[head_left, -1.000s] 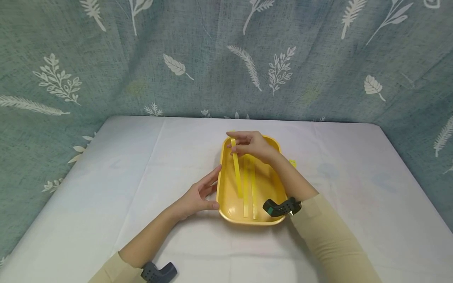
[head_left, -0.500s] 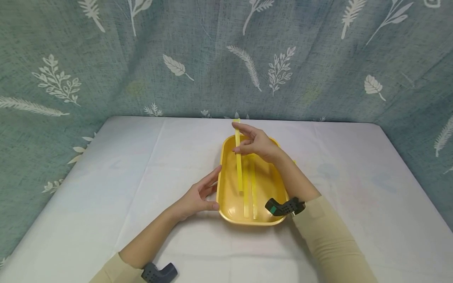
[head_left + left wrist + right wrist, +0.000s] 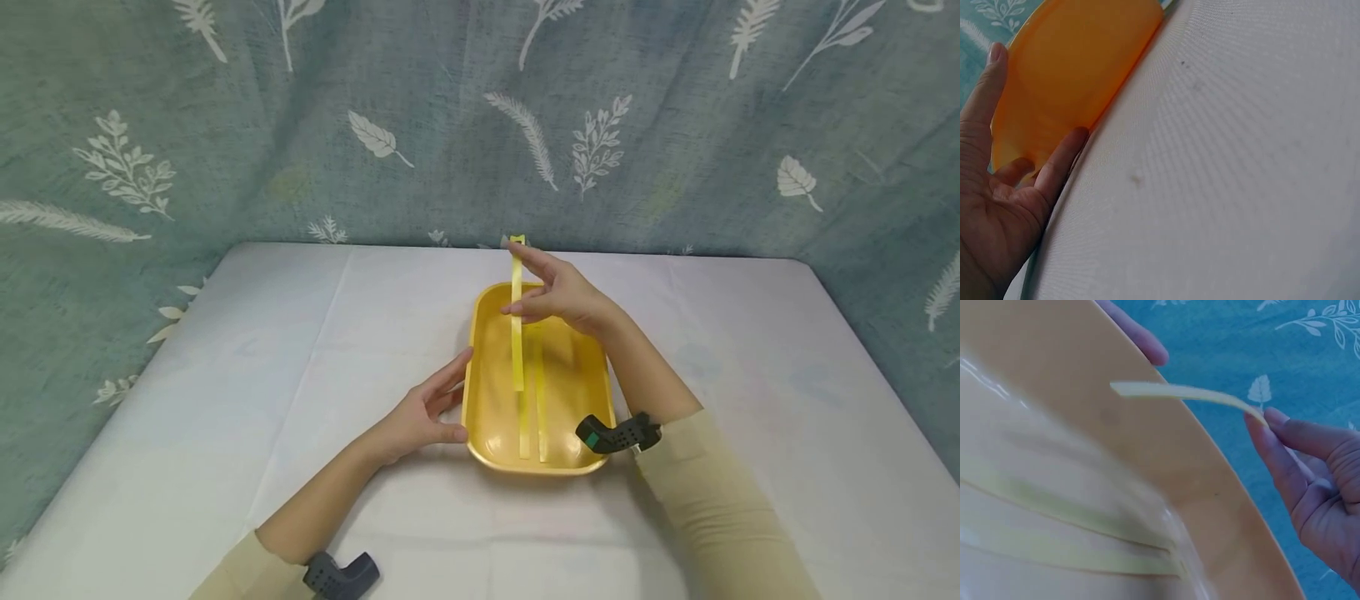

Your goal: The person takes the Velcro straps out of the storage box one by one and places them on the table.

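My right hand pinches a flat, flexible yellow strip between thumb and fingertips, over the far part of a yellow tray. The held strip bends out from the fingertips across the tray's wall in the right wrist view. A small notched end shows at its top in the head view. Two more yellow strips lie lengthwise, side by side, on the tray's floor. My left hand rests its fingers and thumb against the tray's left side, and the left wrist view shows the fingers along the outer wall.
A white cloth covers the table, and the tray stands right of its middle. Behind the far edge hangs a blue-green curtain with white leaf prints. Dark devices are strapped at both wrists.
The right hand has lifted the strip up and slightly right, so its lower end hangs higher over the tray. The left hand has stayed against the tray's side.
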Tool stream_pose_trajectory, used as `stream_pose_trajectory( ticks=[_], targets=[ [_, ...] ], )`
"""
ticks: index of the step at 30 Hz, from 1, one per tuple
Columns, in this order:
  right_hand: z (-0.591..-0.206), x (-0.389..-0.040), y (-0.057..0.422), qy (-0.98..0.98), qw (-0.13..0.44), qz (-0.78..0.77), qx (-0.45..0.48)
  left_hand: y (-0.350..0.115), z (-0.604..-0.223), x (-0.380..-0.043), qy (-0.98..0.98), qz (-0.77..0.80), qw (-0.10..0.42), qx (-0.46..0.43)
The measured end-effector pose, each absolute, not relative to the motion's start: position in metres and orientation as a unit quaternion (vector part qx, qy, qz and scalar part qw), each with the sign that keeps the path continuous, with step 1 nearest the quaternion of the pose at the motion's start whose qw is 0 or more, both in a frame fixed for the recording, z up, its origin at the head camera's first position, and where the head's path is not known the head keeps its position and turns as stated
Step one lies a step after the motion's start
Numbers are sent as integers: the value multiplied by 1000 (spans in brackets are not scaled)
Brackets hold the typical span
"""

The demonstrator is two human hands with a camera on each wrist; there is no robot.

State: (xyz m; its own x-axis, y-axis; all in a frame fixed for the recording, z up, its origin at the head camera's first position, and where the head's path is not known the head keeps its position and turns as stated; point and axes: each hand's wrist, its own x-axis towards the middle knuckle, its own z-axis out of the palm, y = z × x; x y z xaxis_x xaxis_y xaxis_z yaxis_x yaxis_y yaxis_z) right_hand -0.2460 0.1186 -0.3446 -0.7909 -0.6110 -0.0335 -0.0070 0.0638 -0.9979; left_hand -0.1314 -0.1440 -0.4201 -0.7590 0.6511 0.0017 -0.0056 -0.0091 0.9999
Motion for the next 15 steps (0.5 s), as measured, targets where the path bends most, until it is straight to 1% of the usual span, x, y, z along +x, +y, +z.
stream_pose_trajectory(
  ticks=[6, 15],
  targets=[
    [-335, -243, 129, 700, 233, -639, -218, -144, -420, -133, 657, 669, 245, 246],
    [-320, -233, 146, 708, 207, -640, -215, -144, -421, -132, 655, 671, 245, 249]
  ],
)
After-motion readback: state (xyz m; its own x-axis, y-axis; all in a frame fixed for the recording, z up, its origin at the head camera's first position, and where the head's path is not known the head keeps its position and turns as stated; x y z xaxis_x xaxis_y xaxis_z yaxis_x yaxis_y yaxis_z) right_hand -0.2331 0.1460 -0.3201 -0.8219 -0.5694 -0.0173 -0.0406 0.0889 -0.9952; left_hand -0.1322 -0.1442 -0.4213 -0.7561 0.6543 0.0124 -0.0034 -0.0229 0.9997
